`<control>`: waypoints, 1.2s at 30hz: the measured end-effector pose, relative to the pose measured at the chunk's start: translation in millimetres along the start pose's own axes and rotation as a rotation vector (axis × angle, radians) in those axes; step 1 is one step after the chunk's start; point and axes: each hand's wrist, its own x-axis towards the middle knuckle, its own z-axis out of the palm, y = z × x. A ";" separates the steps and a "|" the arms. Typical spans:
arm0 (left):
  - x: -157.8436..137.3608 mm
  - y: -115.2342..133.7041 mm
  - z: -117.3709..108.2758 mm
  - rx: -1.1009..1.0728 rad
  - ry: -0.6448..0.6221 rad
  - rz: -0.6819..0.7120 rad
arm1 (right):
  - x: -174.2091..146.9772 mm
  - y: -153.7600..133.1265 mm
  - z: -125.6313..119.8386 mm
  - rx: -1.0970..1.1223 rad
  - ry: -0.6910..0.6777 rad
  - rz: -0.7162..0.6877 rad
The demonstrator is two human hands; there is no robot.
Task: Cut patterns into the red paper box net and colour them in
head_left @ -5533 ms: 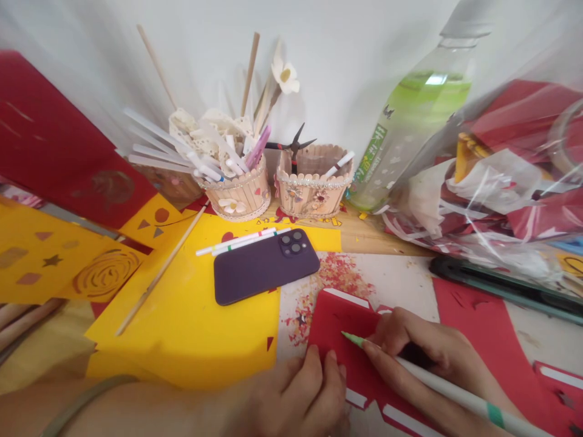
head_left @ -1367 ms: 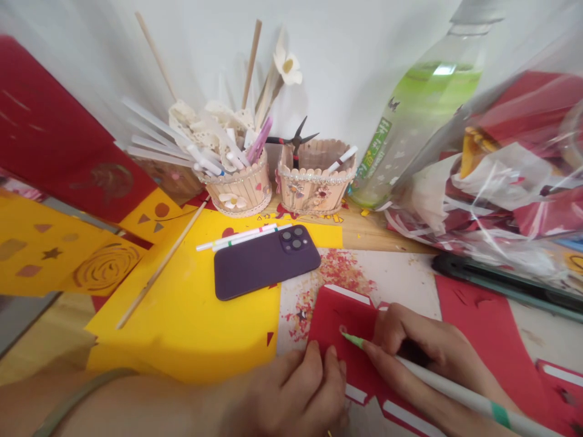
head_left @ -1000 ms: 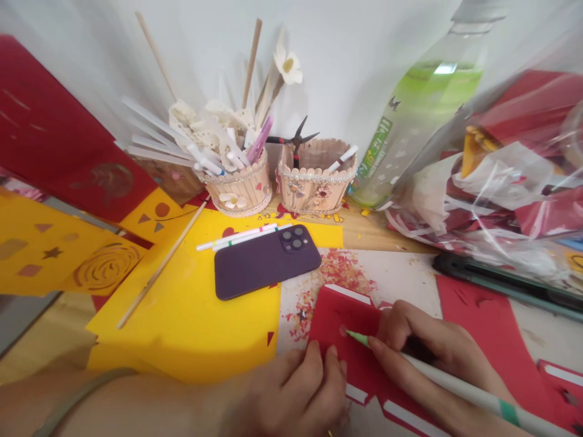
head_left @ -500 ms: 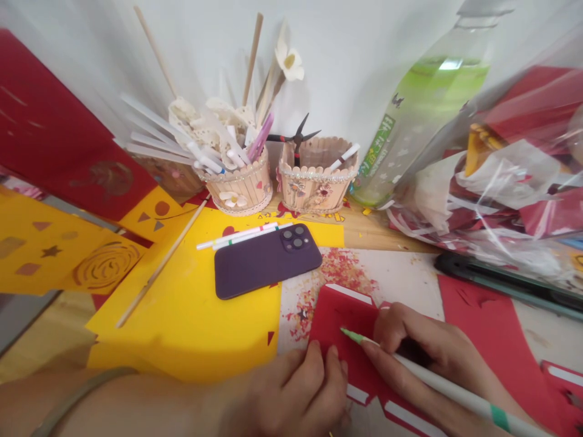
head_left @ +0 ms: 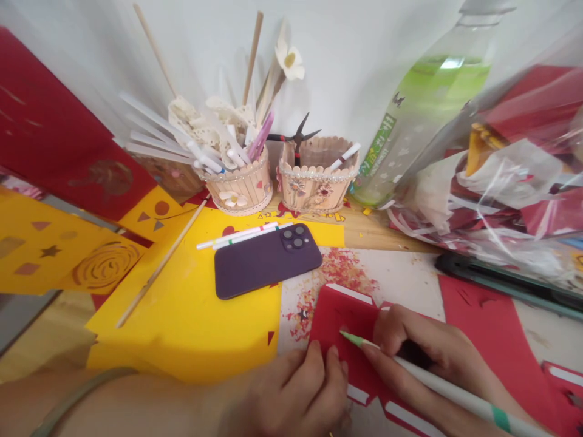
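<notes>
In our right hand (head_left: 428,352) we grip a white marker (head_left: 435,380) between thumb and fingers, its green tip at the face of a red card (head_left: 330,312). The bent fingers of our left hand (head_left: 303,391) rest on the card's near left edge; its thumb is hidden, so we cannot tell whether it pinches anything. The card lies by the left edge of a whitish board (head_left: 396,267), with white strips along its own edges. Red and yellow specks (head_left: 344,273) scatter over the board's far left corner. Beyond our left hand, a purple phone (head_left: 262,264) lies across the right edge of a yellow sheet (head_left: 195,315), two slim pens (head_left: 239,237) just behind it. A wooden stick (head_left: 161,267) slants along the sheet's left edge. At the table's (head_left: 382,235) far edge we have two decorated baskets (head_left: 319,185), a bottle (head_left: 423,115) of green liquid and, farther right, a clear bag (head_left: 496,176) of scraps.
</notes>
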 end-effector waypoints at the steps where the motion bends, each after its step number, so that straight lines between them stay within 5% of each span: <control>1: -0.3 0.1 0.2 -0.001 0.003 0.006 | 0.0 0.1 -0.9 -0.004 -0.006 -0.002; 9: 0.1 0.8 -1.3 -0.030 -0.007 -0.030 | -2.4 5.0 -5.2 -0.040 0.101 -0.033; 15: 0.8 0.7 -1.2 -0.014 -0.010 -0.023 | -0.4 5.7 -6.7 -0.107 0.029 -0.137; 36: 0.0 -1.4 -1.3 -0.025 -0.023 0.005 | -0.7 3.8 -5.3 -0.081 -0.013 -0.092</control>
